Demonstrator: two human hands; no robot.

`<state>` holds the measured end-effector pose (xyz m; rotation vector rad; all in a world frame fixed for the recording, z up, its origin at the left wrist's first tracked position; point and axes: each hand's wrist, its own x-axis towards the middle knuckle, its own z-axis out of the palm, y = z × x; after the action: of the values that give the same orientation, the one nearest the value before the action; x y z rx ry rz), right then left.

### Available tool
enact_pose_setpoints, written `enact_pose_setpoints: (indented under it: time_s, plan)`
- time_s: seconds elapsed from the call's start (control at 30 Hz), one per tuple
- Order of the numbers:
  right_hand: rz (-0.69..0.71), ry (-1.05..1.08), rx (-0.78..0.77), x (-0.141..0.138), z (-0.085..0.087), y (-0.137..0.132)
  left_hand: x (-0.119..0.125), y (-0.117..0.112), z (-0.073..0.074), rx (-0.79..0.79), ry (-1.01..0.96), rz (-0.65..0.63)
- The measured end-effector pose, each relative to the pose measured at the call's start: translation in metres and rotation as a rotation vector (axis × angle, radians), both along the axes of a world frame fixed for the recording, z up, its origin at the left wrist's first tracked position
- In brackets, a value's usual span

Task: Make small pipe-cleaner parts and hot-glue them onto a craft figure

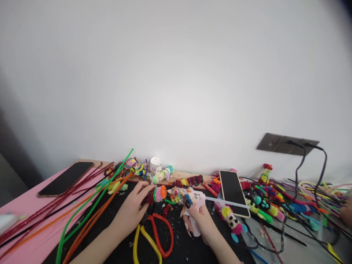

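Note:
My left hand is closed around a coiled pipe-cleaner roll, dark red at the grip with green, pink and orange rings at its right end. In my right hand is a pale hot glue gun, gripped by its handle. Its front, pointing left near the roll's orange end, is crusted with coloured fuzz. A translucent glue stick juts from its back. Below the hands lie a red tool handle and a yellow tool handle; their working ends are partly hidden by my left hand.
Long pipe cleaners cross the pink sheet at left, beside a dark phone. A white cup stands against the wall. Another phone lies at right, near pipe-cleaner figures and cords from the wall socket. Part of another hand shows far right.

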<state>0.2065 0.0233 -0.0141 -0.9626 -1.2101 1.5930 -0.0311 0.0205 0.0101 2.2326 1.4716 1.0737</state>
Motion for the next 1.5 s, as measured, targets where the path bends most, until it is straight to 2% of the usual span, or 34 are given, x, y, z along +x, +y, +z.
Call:
enact_pose_setpoints:
  time_s: [0.53,1.13,1.5]
  plan:
    - [-0.026,-0.041,-0.026,-0.0015,-0.0022,-0.0017,-0.0020,0.0031,-0.0075,0.006,0.053,-0.018]
    - [-0.059,-0.044,-0.003,-0.0026,-0.0058,0.0010,-0.0009,0.0021,-0.0062,0.022,0.051,-0.024]
    - [-0.070,-0.036,0.013,-0.0041,-0.0011,-0.0002,-0.0020,0.0011,-0.0045,0.020,0.025,-0.022]
